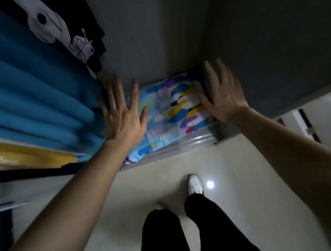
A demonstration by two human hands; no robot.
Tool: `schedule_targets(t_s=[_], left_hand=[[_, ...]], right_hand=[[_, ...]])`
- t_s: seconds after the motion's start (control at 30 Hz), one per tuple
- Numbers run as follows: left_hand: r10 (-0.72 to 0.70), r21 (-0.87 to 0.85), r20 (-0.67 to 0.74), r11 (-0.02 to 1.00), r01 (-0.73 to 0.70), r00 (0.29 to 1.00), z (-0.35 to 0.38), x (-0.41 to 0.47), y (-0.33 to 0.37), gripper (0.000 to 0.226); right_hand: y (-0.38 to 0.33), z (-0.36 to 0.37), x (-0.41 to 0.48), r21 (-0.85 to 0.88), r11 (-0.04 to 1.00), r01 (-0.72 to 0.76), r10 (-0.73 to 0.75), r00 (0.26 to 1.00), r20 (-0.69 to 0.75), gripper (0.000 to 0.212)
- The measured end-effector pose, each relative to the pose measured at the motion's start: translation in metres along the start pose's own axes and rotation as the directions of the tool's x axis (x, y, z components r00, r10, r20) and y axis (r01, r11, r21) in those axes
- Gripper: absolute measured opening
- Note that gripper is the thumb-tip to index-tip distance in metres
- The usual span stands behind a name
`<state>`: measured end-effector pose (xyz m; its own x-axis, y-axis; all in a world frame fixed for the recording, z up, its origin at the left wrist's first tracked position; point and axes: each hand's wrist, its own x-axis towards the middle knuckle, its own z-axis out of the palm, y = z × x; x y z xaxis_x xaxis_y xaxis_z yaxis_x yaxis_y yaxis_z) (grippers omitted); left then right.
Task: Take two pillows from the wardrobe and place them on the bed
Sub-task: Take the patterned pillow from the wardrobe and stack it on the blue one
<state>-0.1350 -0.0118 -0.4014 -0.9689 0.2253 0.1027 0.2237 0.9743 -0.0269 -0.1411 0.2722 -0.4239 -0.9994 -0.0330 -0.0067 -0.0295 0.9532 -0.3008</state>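
Observation:
A pillow [169, 112] in a light blue cover with splashes of many colours lies on the floor of the wardrobe [149, 43], its near corner poking over the sill. My left hand [122, 114] is spread flat at the pillow's left edge, fingers apart and pointing into the wardrobe. My right hand [222, 94] is spread at the pillow's right edge, against the dark side panel. Neither hand has closed on the pillow. Only one pillow shows; I cannot tell whether another lies beneath it.
Blue hanging fabric [26, 97] and a black printed garment [68, 32] fill the wardrobe's left part, with yellow cloth [16, 153] below. A dark grey wardrobe side [275, 37] stands right. My legs and a white shoe [195, 184] are on the pale tiled floor [241, 178].

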Motion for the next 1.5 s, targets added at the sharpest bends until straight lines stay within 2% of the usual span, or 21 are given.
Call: schedule_targets(t_s=[0.13,0.33,0.4,0.47,0.6,0.7,0.77,0.9,0.97,1.07,1.13,1.2,1.23,1.3,1.4,1.5], left_hand=[[-0.01,-0.059,0.073,0.998,0.015,0.997,0.073,0.02,-0.014,0.072],[0.009,-0.091,0.177,0.996,0.007,0.984,0.239,0.027,-0.036,0.072],[0.013,-0.091,0.242,0.996,0.009,0.97,0.296,0.017,-0.04,0.073],[0.014,-0.085,0.301,0.996,0.012,0.954,0.35,0.006,-0.042,0.075],[0.013,-0.075,0.419,0.997,0.02,0.908,0.444,-0.018,-0.04,0.081],[0.027,-0.063,0.495,0.998,0.005,0.868,0.504,-0.034,-0.039,0.084],[0.062,-0.063,0.522,0.997,-0.034,0.851,0.537,-0.04,-0.039,0.086],[0.186,-0.085,0.456,0.983,-0.165,0.87,0.585,-0.035,-0.037,0.098],[0.139,-0.063,0.442,0.99,-0.124,0.886,0.604,-0.031,-0.036,0.11],[0.081,0.024,0.493,0.994,-0.106,0.866,0.629,-0.027,-0.04,0.12],[0.091,0.074,0.442,0.988,-0.137,0.892,0.639,-0.027,-0.043,0.094],[0.127,0.111,0.443,0.975,-0.195,0.887,0.64,-0.026,-0.045,0.063],[0.133,0.114,0.471,0.971,-0.209,0.872,0.637,-0.024,-0.046,0.056],[0.114,0.123,0.495,0.972,-0.199,0.862,0.627,-0.022,-0.047,0.052],[0.062,0.118,0.532,0.982,-0.147,0.845,0.596,-0.024,-0.049,0.054],[0.027,0.025,0.498,0.999,-0.046,0.867,0.554,-0.022,-0.056,0.07]], right_hand=[[-0.001,0.071,0.022,0.004,1.0,-0.03,0.03,0.995,0.095,0.082],[0.027,0.225,0.036,-0.003,0.996,-0.086,0.084,0.971,0.223,0.083],[0.038,0.281,0.035,0.03,0.984,-0.176,0.164,0.958,0.237,0.083],[0.045,0.333,0.034,0.117,0.928,-0.355,0.298,0.892,0.34,0.086],[0.06,0.423,0.028,0.208,0.709,-0.674,0.513,0.695,0.504,0.089],[0.068,0.484,0.028,0.271,0.541,-0.796,0.578,0.587,0.567,0.088],[0.069,0.518,0.032,0.316,0.43,-0.846,0.613,0.53,0.586,0.088],[0.063,0.574,0.044,0.436,0.163,-0.885,0.653,0.428,0.625,0.085],[0.058,0.592,0.051,0.492,0.032,-0.87,0.651,0.391,0.65,0.085],[0.052,0.606,0.062,0.533,-0.176,-0.828,0.613,0.331,0.717,0.085],[0.053,0.612,0.064,0.562,-0.211,-0.8,0.634,0.325,0.702,0.08],[0.053,0.614,0.062,0.634,-0.18,-0.752,0.696,0.359,0.622,0.042],[0.053,0.613,0.061,0.661,-0.185,-0.727,0.718,0.359,0.596,0.03],[0.051,0.598,0.059,0.676,-0.249,-0.694,0.685,0.367,0.629,0.026],[0.043,0.565,0.057,0.638,-0.358,-0.682,0.507,0.432,0.746,0.027],[0.026,0.523,0.054,0.65,-0.39,-0.652,0.448,0.483,0.753,0.028]])
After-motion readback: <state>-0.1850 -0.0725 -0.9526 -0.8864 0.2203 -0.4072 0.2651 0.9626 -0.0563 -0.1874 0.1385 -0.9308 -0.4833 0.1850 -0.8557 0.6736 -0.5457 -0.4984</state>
